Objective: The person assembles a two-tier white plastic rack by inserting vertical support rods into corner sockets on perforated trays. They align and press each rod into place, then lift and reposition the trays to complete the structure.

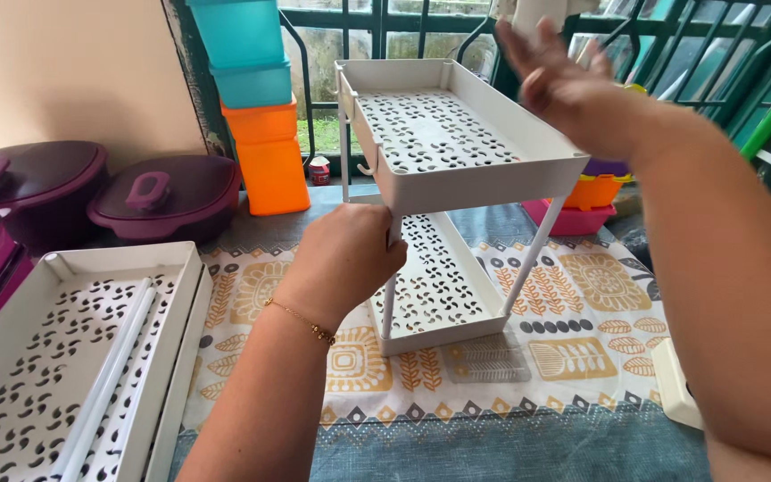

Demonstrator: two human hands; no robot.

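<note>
Standing on a patterned cloth [582, 295], a white two-tier rack [457, 170] was seen near the middle of the table, its perforated top tray carried on thin white poles above a matching lower tray [435, 286]. The left hand [350, 254] was closed around the near-left pole just under the top tray's corner. The right hand [564, 85] was held open, fingers spread, above the tray's far right edge, with nothing gripped; it was blurred.

The rack was judged to be light, stiff plastic, smooth and somewhat slippery, and likely to wobble at the pole joints. It was judged best gripped by a pole or a tray rim rather than by the perforated floor.

To the left, spare trays [73, 357] with loose poles [109, 375] lay stacked. Purple lidded pots [167, 201] stood behind them, near a stack of orange and teal tubs [261, 107]. Small coloured containers [586, 201] were crowded just behind the rack's right side.
</note>
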